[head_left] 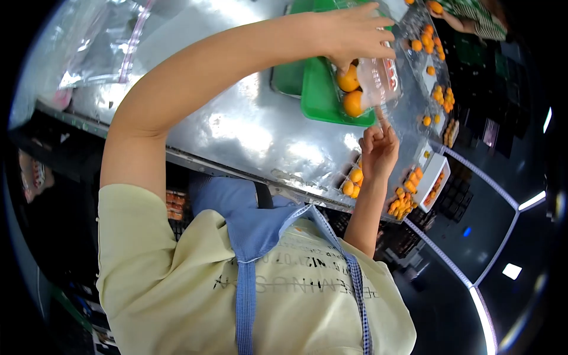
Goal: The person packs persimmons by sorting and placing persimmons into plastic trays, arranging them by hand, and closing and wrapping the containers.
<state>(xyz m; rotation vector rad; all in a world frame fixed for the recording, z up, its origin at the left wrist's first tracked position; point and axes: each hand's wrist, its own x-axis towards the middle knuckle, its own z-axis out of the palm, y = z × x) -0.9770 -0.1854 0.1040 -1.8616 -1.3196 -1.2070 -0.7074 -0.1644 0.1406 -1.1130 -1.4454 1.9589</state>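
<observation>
My left hand reaches across from the left, gripping the top of a clear plastic package with a pinkish label and red print. Inside or just under the clear plastic are oranges. The package lies over a green tray on the metal table. Below it, my right hand has its index finger stretched up to the package's lower edge, touching or nearly touching it. Its other fingers are loosely bent, with nothing visible between them.
Clear plastic bags lie on the metal table at the left. Packed oranges sit near the front edge. More fruit and a white box are at the right. Another person's arm holds an orange at the top right.
</observation>
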